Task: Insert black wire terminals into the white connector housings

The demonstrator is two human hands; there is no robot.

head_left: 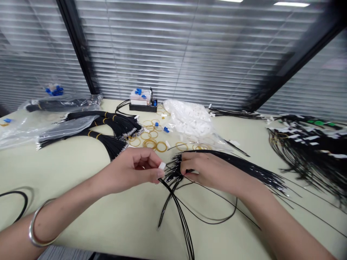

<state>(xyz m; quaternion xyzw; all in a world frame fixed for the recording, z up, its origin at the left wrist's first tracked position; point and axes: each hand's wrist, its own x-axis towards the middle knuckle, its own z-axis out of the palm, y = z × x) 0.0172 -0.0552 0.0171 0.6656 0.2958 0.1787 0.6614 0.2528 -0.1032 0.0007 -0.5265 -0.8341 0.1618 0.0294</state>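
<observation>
Between the thumb and fingers of my left hand (135, 167) is a small white plastic connector (162, 165). Several black wires (179, 206) run down from it toward the table's front edge. My right hand (199, 165) is over the left end of a loose bundle of black wires (241, 164), its thumb and fingers pinched together. One thin wire appears to pass through that pinch toward the connector. Metal tips show at the ends of the bundle, and a looped wire (217, 223) lies below it. Exactly what the right fingertips grip is partly hidden.
Banded black wire bundles (108, 139) and plastic bags (67, 104) lie left. Yellow rubber bands (150, 143) and blue connectors (166, 129) are scattered ahead. Behind them sit a bag of white connectors (189, 119) and a black tray (142, 107). White-tagged wires (311, 144) pile at right.
</observation>
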